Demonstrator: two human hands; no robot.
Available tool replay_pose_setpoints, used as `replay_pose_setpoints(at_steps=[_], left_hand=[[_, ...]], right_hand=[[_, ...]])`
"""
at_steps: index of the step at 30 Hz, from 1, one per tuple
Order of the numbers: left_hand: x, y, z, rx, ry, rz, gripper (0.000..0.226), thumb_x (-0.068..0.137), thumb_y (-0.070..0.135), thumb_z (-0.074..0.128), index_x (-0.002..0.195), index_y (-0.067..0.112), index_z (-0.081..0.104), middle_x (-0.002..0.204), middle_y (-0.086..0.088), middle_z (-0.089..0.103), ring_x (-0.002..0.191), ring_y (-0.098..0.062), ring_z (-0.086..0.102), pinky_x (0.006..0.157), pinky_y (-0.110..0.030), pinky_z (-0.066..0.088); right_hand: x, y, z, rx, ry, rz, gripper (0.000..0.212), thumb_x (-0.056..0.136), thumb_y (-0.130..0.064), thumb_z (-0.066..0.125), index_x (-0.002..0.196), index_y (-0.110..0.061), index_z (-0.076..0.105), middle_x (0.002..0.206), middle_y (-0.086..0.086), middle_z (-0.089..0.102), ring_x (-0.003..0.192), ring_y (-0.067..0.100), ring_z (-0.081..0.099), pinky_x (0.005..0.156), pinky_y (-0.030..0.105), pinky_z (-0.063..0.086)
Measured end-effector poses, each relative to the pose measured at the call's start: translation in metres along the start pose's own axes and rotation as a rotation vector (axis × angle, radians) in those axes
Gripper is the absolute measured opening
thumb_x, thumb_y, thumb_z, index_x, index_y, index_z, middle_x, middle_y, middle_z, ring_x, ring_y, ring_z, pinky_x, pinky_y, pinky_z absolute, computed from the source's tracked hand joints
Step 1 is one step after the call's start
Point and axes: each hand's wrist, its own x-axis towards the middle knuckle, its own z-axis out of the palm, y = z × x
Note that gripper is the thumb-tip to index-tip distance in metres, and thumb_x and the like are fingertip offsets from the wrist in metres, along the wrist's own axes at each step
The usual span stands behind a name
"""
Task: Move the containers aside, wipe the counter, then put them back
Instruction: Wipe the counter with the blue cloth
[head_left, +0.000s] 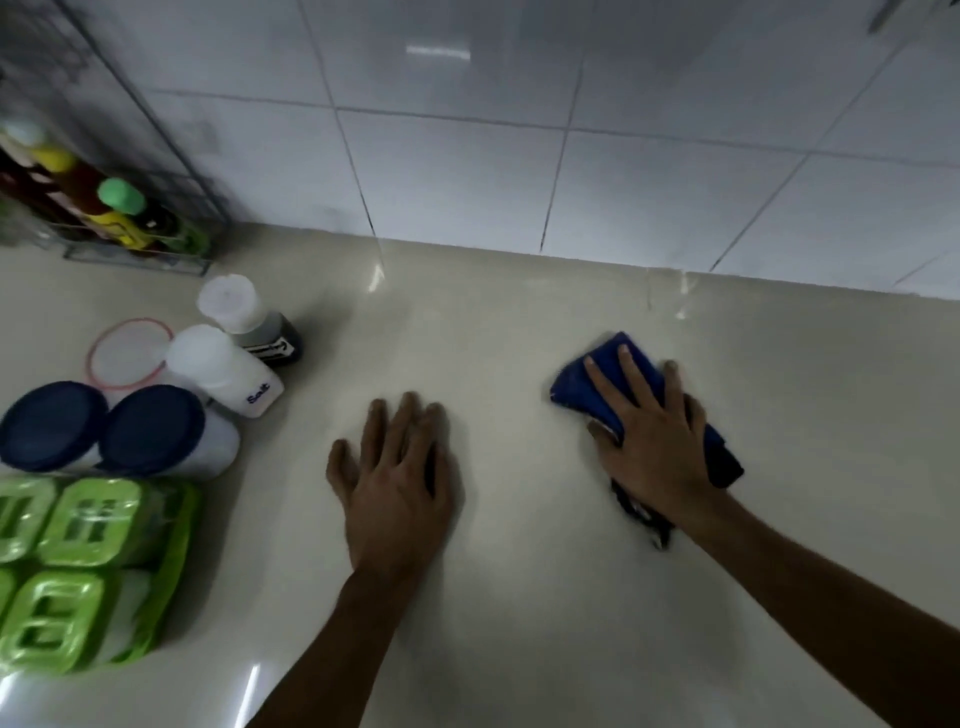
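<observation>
My right hand (649, 431) presses flat on a blue cloth (602, 379) on the beige counter (519, 597), right of centre. My left hand (397, 478) lies palm down on the bare counter with fingers apart, holding nothing. The containers stand grouped at the left: a white salt shaker (223, 369), a dark bottle with a white cap (244, 317), two jars with dark blue lids (150, 431) (49, 426), a round clear lid with a pink rim (127, 353), and green-lidded boxes (88, 519) in a green holder.
A wire rack (135, 249) with sauce bottles, one green-capped (122, 197), stands in the far left corner. A white tiled wall (519, 130) backs the counter. Part of the cloth trails dark under my right wrist.
</observation>
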Motion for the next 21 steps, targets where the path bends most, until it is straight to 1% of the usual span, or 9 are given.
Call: replay_pose_setpoints(at_steps=[4,7,9,10,12,13,15,18,21], left_hand=[[0.0,-0.004,0.006,0.017,-0.014,-0.045,0.059,0.11,0.052,0.028,0.169,0.044,0.025,0.182,0.01,0.017,0.171,-0.027,0.004,0.131,-0.068,0.007],[0.001,-0.007,0.006,-0.021,-0.02,-0.105,0.062,0.11,0.049,0.033,0.17,0.033,0.025,0.182,0.003,0.016,0.171,-0.028,0.004,0.132,-0.065,0.005],[0.0,-0.009,0.0,-0.099,0.04,-0.179,0.058,0.107,0.036,0.044,0.163,0.024,0.039,0.177,-0.001,0.031,0.168,-0.027,0.019,0.133,-0.059,0.012],[-0.001,-0.009,-0.004,-0.174,0.09,-0.231,0.053,0.104,0.029,0.05,0.157,0.021,0.049,0.171,-0.002,0.042,0.163,-0.027,0.031,0.132,-0.054,0.021],[-0.008,-0.015,-0.015,-0.341,0.185,-0.314,0.038,0.099,0.02,0.056,0.135,0.015,0.063,0.151,-0.004,0.059,0.143,-0.028,0.051,0.12,-0.044,0.037],[-0.014,-0.022,-0.019,-0.379,0.214,-0.314,0.031,0.096,0.018,0.059,0.127,0.014,0.065,0.143,-0.004,0.061,0.134,-0.028,0.055,0.114,-0.039,0.041],[-0.031,-0.044,-0.025,-0.357,0.21,-0.245,0.031,0.095,0.017,0.062,0.126,0.016,0.066,0.14,-0.002,0.061,0.132,-0.025,0.054,0.112,-0.036,0.042],[-0.058,-0.087,-0.026,-0.247,0.133,-0.089,0.039,0.098,0.019,0.06,0.136,0.021,0.068,0.149,0.004,0.062,0.144,-0.02,0.052,0.121,-0.044,0.041],[-0.074,-0.112,-0.022,-0.182,0.095,0.034,0.042,0.103,0.022,0.06,0.145,0.023,0.067,0.157,0.006,0.06,0.154,-0.019,0.048,0.127,-0.041,0.034]], right_hand=[[0.092,-0.052,-0.01,0.056,-0.053,-0.019,0.071,0.1,-0.075,0.031,0.163,-0.059,0.001,0.18,-0.008,-0.004,0.16,0.053,0.002,0.122,0.074,0.014],[0.1,-0.111,-0.006,0.061,-0.063,-0.133,0.071,0.098,-0.078,0.028,0.162,-0.061,0.001,0.18,-0.007,-0.002,0.16,0.053,0.004,0.121,0.076,0.012],[0.074,-0.151,0.0,0.04,-0.068,-0.256,0.072,0.097,-0.075,0.032,0.162,-0.06,0.004,0.18,-0.006,0.001,0.159,0.053,0.007,0.121,0.074,0.014],[0.057,-0.167,0.004,0.025,-0.084,-0.307,0.076,0.095,-0.072,0.038,0.162,-0.058,0.005,0.18,-0.005,0.003,0.159,0.053,0.009,0.12,0.074,0.015],[0.014,-0.19,0.014,0.004,-0.096,-0.392,0.086,0.091,-0.065,0.053,0.163,-0.056,0.007,0.18,-0.003,0.006,0.158,0.053,0.014,0.119,0.073,0.019],[-0.009,-0.195,0.019,0.003,-0.072,-0.424,0.091,0.089,-0.061,0.059,0.164,-0.054,0.008,0.18,-0.002,0.009,0.158,0.053,0.017,0.118,0.073,0.022],[-0.053,-0.187,0.03,-0.001,-0.017,-0.477,0.095,0.089,-0.057,0.063,0.167,-0.051,0.008,0.18,-0.004,0.011,0.159,0.049,0.021,0.118,0.071,0.027],[-0.087,-0.152,0.038,0.0,0.014,-0.503,0.097,0.089,-0.056,0.066,0.166,-0.053,0.008,0.18,-0.01,0.005,0.162,0.042,0.02,0.117,0.069,0.031],[-0.068,-0.134,0.031,0.005,-0.012,-0.338,0.093,0.092,-0.056,0.064,0.165,-0.056,0.007,0.18,-0.01,0.002,0.161,0.044,0.019,0.116,0.069,0.03]])
